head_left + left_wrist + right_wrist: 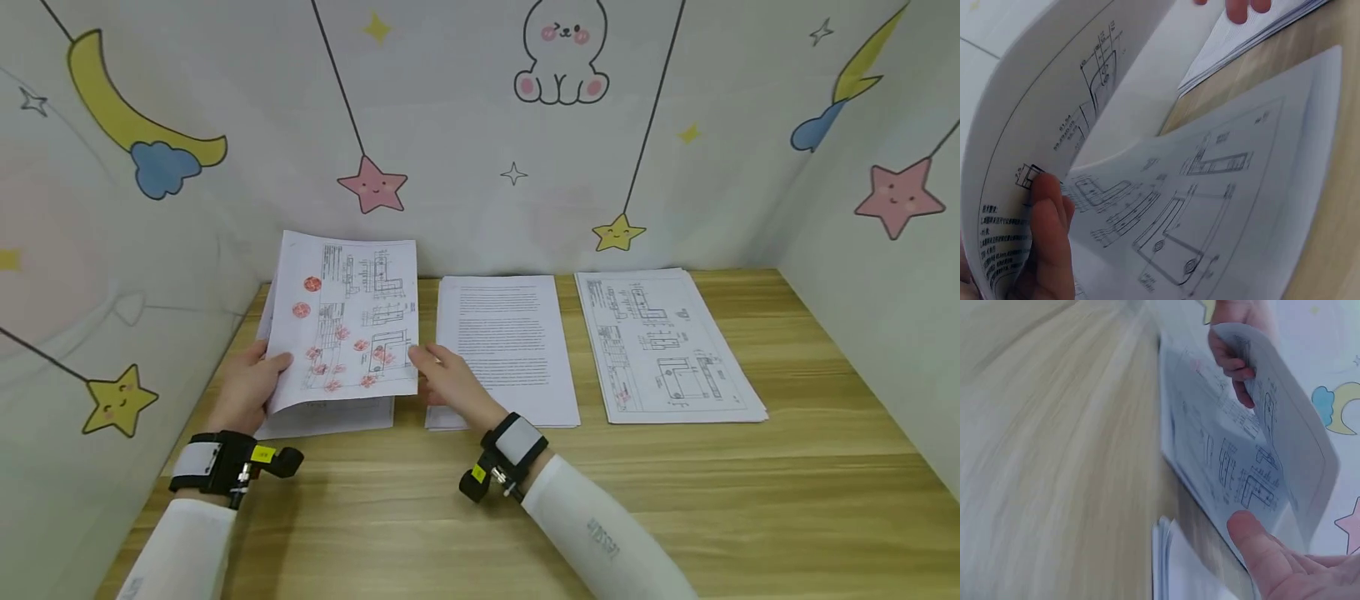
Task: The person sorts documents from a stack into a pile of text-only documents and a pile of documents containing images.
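My left hand (251,382) pinches the left edge of a raised paper sheet (343,317) printed with technical drawings and red stamps. The left wrist view has the thumb and fingers (1050,240) curled on the bent page. Below it lies another drawing sheet (1210,187), on the left stack. By the raised page's right edge is my right hand (457,383), its fingers loosely extended with nothing held between them. In the right wrist view this hand (1285,565) stands beside the stack; whether it touches the page I cannot tell.
A middle stack of text pages (502,333) lies partly under the right forearm's reach. Further right sits a stack of drawing sheets (671,350). The wooden table (817,492) meets a patterned fabric wall (465,117) behind and at both sides.
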Available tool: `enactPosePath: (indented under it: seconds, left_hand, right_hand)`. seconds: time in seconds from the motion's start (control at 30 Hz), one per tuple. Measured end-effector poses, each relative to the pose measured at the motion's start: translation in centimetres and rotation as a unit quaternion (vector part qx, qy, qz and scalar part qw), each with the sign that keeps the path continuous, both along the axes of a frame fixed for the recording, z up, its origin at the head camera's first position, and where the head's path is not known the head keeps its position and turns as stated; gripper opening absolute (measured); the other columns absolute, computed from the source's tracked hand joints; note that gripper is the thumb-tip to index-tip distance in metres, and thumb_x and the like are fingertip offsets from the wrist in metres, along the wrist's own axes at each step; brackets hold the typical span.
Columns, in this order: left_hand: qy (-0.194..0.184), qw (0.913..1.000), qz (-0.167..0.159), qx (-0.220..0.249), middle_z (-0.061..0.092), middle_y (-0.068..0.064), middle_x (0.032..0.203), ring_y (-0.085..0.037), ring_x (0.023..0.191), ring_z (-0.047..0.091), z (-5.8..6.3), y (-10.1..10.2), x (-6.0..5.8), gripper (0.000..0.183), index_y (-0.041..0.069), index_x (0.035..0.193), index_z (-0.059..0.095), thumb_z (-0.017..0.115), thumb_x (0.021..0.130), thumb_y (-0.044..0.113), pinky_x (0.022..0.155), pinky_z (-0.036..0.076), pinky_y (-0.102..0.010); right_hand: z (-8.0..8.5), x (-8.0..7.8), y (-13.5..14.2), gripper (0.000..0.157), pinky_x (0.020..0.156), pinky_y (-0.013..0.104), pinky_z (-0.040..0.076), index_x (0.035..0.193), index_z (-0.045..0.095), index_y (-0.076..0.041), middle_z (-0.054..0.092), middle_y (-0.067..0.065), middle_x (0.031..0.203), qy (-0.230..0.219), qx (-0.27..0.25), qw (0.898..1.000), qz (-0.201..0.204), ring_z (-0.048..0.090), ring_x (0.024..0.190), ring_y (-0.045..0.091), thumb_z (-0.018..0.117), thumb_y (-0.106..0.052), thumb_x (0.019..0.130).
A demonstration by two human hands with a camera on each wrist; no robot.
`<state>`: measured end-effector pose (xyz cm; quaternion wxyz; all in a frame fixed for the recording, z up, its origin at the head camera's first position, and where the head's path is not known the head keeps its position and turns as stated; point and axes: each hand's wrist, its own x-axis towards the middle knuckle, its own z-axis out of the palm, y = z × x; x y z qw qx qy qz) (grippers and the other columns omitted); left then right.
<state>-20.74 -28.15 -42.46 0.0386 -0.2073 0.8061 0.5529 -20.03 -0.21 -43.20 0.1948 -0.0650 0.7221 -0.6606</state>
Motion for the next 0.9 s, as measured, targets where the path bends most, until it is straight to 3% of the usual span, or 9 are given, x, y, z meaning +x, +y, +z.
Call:
enactPosePath:
  seconds: [0.17,0.23,0.33,0.43,0.57,0.7,0.83,0.9]
  left_hand:
    - [0.013,0.9977,-0.067,-0.002,0.047,-0.012,0.126,-0.013,0.095,0.056,0.3,1.3,0.8,0.063,0.012,0.149,0.019,0.041,0.097,0.039,0.072,0.047,-0.025]
    - [0.015,0.9954,-0.094,-0.006,0.049,-0.013,0.123,-0.010,0.090,0.058,0.4,1.6,1.0,0.065,0.010,0.149,0.019,0.042,0.096,0.040,0.070,0.049,-0.024]
    - [0.017,0.9927,-0.119,-0.017,0.049,-0.015,0.123,-0.013,0.090,0.058,0.6,1.4,1.1,0.070,0.006,0.148,0.020,0.044,0.094,0.045,0.069,0.051,-0.024]
    - [0.010,0.9939,-0.108,-0.020,0.049,-0.014,0.123,-0.017,0.091,0.057,0.6,0.6,1.0,0.074,0.011,0.147,0.025,0.046,0.090,0.053,0.070,0.051,-0.026]
    - [0.027,0.9953,-0.090,-0.023,0.055,-0.013,0.121,-0.019,0.090,0.061,0.1,-1.0,0.5,0.073,0.014,0.144,0.033,0.047,0.087,0.057,0.070,0.054,-0.027]
    - [0.047,0.9953,-0.080,-0.026,0.050,-0.017,0.131,-0.025,0.107,0.055,0.2,-1.9,0.2,0.076,0.009,0.145,0.030,0.044,0.088,0.059,0.077,0.052,-0.026]
    - [0.031,0.9975,-0.058,-0.024,0.034,-0.019,0.144,-0.037,0.123,0.036,0.5,-1.9,0.0,0.086,0.009,0.148,0.024,0.042,0.085,0.064,0.094,0.041,-0.043]
    - [0.013,0.9976,-0.063,-0.026,0.026,-0.020,0.149,-0.040,0.128,0.030,0.2,-2.1,-0.5,0.093,0.010,0.149,0.017,0.042,0.082,0.069,0.102,0.035,-0.053]
  right_hand:
    - [-0.7,-0.6,-0.4,0.047,0.080,0.040,0.055,0.134,0.046,-0.016,0.069,0.006,0.110,-0.041,-0.066,0.997,-0.019,0.068,0.093,0.020,0.057,-0.031,0.091]
    - [-1.2,-0.7,-0.5,0.033,0.078,0.035,0.054,0.125,0.055,-0.019,0.070,0.001,0.107,-0.046,-0.071,0.996,-0.034,0.067,0.094,0.017,0.056,-0.022,0.092]
    - [-1.8,-0.8,-0.5,0.029,0.081,0.035,0.052,0.120,0.060,-0.019,0.068,0.000,0.108,-0.053,-0.064,0.995,-0.061,0.063,0.099,0.015,0.054,-0.015,0.092]
    - [-2.2,-1.0,-0.4,0.028,0.086,0.037,0.050,0.119,0.060,-0.019,0.067,0.000,0.110,-0.060,-0.058,0.993,-0.081,0.061,0.103,0.016,0.054,-0.014,0.092]
    - [-2.6,-1.3,-0.1,0.030,0.091,0.039,0.047,0.121,0.060,-0.019,0.067,0.001,0.113,-0.057,-0.058,0.993,-0.088,0.059,0.107,0.016,0.054,-0.013,0.092]
    - [-2.9,-1.4,0.1,0.030,0.093,0.038,0.046,0.120,0.060,-0.020,0.067,0.000,0.113,-0.056,-0.058,0.993,-0.089,0.059,0.107,0.016,0.055,-0.013,0.091]
    - [-3.1,-1.4,0.3,0.028,0.090,0.038,0.048,0.118,0.061,-0.019,0.068,0.001,0.110,-0.063,-0.064,0.992,-0.084,0.061,0.103,0.016,0.054,-0.012,0.092]
    - [-3.2,-1.3,0.4,0.027,0.088,0.037,0.049,0.118,0.061,-0.018,0.068,0.002,0.110,-0.063,-0.067,0.993,-0.079,0.062,0.101,0.016,0.054,-0.013,0.092]
